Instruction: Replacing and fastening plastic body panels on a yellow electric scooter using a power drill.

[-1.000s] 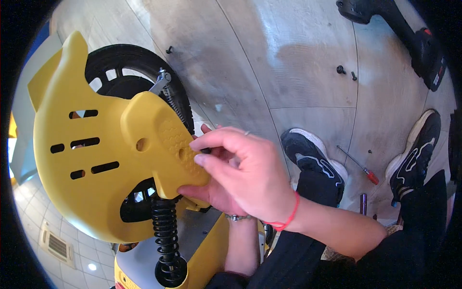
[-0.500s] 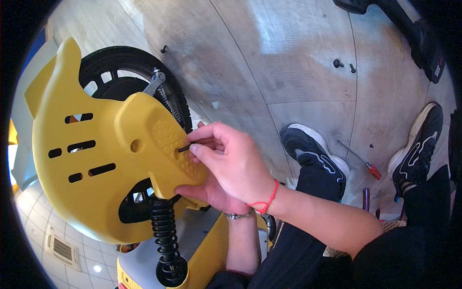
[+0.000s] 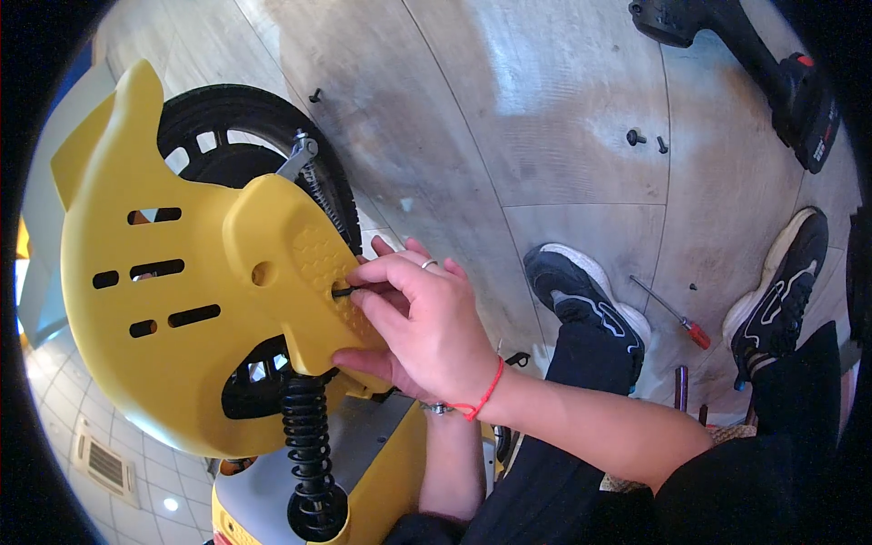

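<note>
A yellow plastic fender cover [image 3: 200, 241] with slots and a textured patch lies on the left, over a black-tyred wheel [image 3: 218, 100]. My right hand [image 3: 420, 304], wearing a ring and a red string bracelet, pinches a thin black screw [image 3: 341, 292] between thumb and fingertips. The screw's end is at a recess in the textured patch; how deep it sits is hidden. Under my right hand, my left hand [image 3: 371, 363] grips the cover's edge, thumb on the near side. Most of its fingers are hidden.
Below the cover is a black coil-spring shock absorber [image 3: 307, 427]. On the wood-look floor lie several small black screws [image 3: 635, 137], a red-handled screwdriver [image 3: 696, 332] by my shoes [image 3: 581, 291], and a black power tool [image 3: 790, 100] at the upper right.
My right hand has moved slightly left and down, bringing the screw's end to the recess. My left hand stays on the cover's edge. The whole view has shifted a little.
</note>
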`<state>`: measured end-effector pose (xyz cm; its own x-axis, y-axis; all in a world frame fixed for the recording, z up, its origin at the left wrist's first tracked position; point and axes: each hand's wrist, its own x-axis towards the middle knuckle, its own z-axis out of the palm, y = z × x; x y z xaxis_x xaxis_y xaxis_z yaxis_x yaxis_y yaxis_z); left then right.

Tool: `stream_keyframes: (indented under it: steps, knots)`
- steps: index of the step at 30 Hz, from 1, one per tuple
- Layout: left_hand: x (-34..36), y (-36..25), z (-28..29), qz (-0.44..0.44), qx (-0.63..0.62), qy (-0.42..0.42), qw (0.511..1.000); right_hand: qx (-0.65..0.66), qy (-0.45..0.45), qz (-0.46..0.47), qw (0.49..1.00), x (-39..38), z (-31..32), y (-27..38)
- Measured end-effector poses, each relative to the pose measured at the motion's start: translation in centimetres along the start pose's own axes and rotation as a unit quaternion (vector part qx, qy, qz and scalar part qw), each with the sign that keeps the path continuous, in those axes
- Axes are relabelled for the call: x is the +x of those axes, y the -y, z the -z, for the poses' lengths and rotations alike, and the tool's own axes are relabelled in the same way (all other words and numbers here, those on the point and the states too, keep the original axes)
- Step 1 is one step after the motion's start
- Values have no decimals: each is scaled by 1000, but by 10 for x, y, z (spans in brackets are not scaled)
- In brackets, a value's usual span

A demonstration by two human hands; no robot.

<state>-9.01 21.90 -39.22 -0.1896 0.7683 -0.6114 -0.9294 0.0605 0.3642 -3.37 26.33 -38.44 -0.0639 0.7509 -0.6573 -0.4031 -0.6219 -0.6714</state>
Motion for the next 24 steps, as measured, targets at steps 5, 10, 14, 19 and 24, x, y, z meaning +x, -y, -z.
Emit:
stream_keyframes:
  steps: [5,10,14,19,24]
  knots:
    - [0,-2,0,-3,-7,1,1000,89,36,-60,994,4,0,-2]
    - [0,-3,-1,-8,-13,2,1000,45,-7,-2,999,5,-4,-3]
    - [1,-1,1,-9,-19,2,1000,16,-25,40,999,7,1,-2]
    - [0,-3,2,-15,-30,6,999,69,-15,12,997,5,-5,-4]
    - [-1,-4,4,-18,-32,5,999,56,-38,34,997,5,-4,-2]
